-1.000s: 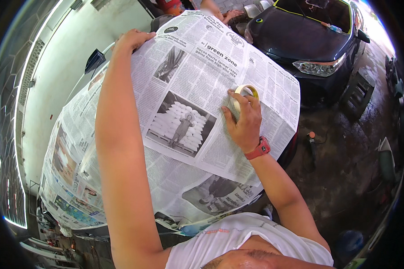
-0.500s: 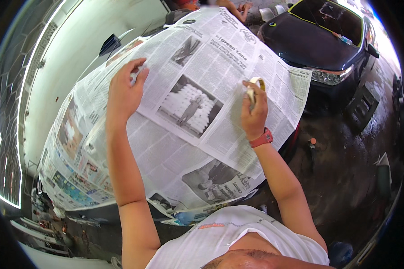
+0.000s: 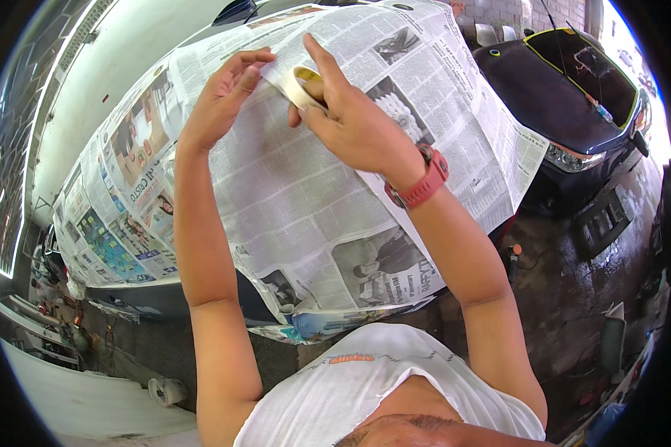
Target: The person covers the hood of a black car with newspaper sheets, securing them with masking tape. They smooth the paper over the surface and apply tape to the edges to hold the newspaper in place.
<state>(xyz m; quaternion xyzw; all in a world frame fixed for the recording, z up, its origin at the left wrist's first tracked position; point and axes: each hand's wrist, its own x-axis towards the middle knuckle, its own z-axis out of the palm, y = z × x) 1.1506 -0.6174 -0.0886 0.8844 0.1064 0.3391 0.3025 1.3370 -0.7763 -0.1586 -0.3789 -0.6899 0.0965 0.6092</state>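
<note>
Right hand (image 3: 350,123) grips 1 roll of masking tape (image 3: 296,90), 1 finger in the core, index finger extended. Left hand (image 3: 226,95) pinches the tape's free end between thumb and fingertips. Roll position: between the 2 hands, above newspaper sheets (image 3: 291,182). 1 black car (image 3: 540,89) stands at right.

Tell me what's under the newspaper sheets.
Along the near edge of the newspaper sheets, part of a dark panel shows beneath them. Farther in, the paper covers everything, so the surface there cannot be seen.
</note>
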